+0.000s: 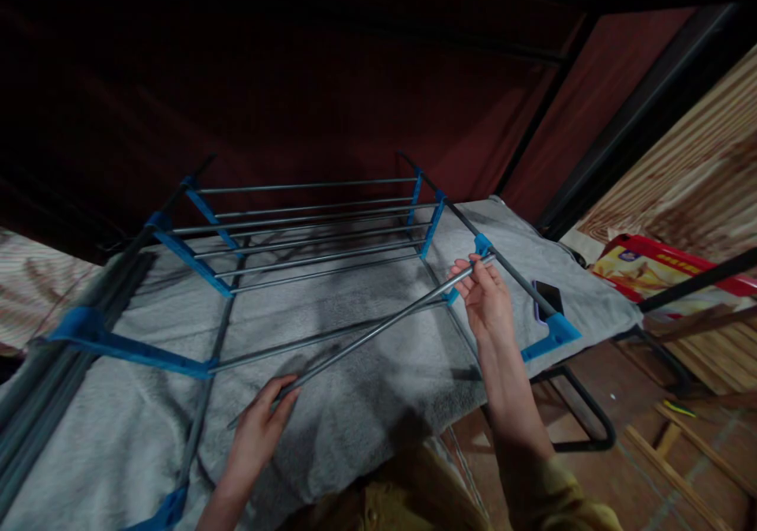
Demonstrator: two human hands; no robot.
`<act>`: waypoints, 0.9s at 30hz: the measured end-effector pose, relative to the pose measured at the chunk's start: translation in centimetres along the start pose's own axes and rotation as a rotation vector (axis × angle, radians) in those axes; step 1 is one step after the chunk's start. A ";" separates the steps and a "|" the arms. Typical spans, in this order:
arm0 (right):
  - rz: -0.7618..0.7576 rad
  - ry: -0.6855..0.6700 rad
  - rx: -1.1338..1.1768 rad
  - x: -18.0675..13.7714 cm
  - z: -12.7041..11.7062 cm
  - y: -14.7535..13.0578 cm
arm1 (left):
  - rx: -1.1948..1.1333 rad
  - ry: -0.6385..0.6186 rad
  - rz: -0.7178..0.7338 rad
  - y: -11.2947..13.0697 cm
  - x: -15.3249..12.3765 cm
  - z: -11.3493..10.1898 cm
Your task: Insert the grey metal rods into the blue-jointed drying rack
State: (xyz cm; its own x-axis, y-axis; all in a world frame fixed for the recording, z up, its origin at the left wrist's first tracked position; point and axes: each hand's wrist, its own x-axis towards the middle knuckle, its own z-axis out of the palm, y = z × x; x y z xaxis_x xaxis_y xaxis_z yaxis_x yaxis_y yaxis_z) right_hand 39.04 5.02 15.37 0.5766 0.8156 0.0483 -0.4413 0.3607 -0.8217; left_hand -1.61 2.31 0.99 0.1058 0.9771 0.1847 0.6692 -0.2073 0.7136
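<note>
Metal rod (pixel 378 330) sits pinched in the left grip (pixel 263 416) and right grip (pixel 488 298).

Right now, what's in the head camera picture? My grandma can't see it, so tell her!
A person's left hand and right hand hold a metal rod at a slant, over the near part of a rack with blue brackets. The rack lies on a grey cloth, with a phone at its right side.
</note>
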 end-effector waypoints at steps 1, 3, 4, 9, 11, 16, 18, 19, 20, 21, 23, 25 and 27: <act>-0.002 -0.012 0.000 0.0 0.3 -0.2 | -0.022 0.000 -0.018 0.1 0.0 0.2; 0.004 -0.032 -0.005 -0.4 0.8 -0.3 | -0.062 -0.011 -0.030 0.6 0.1 0.6; 0.014 -0.041 -0.011 -0.6 1.0 -0.1 | -0.080 -0.015 -0.027 0.8 0.1 0.9; 0.076 -0.083 -0.074 -2.3 1.4 1.4 | -0.126 -0.039 -0.017 1.6 0.4 1.5; 0.098 -0.092 -0.097 -2.8 1.3 2.1 | -0.132 -0.040 -0.010 1.8 0.5 1.6; 0.094 -0.070 -0.100 -2.9 1.1 2.4 | -0.148 -0.053 0.009 1.7 0.3 1.7; 0.061 -0.054 -0.100 -2.6 1.0 1.9 | -0.145 -0.051 0.011 1.4 0.2 1.6; 0.042 -0.047 -0.098 -2.3 0.9 1.6 | -0.139 -0.047 0.010 1.1 0.1 1.6; 0.027 -0.041 -0.095 -2.0 0.8 1.2 | -0.131 -0.036 0.006 0.8 0.0 1.5; 0.013 -0.034 -0.091 -1.7 0.8 0.9 | -0.124 -0.025 -0.003 0.5 -0.2 1.4; -0.012 -0.022 -0.077 -1.2 0.6 0.2 | -0.123 -0.012 -0.030 0.0 -0.4 1.1; -0.031 -0.012 -0.062 -0.8 0.6 -0.2 | -0.138 -0.010 -0.062 -0.3 -0.7 0.9; -0.036 -0.006 -0.057 -0.7 0.6 -0.3 | -0.154 -0.011 -0.099 -0.3 -0.9 0.7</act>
State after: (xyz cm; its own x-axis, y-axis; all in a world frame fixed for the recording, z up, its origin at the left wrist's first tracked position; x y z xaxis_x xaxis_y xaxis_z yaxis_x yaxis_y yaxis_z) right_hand 38.36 4.58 15.94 0.5872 0.8054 0.0814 -0.3804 0.3632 -0.8505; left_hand -1.42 1.56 0.13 0.0534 0.9934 0.1017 0.5564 -0.1142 0.8231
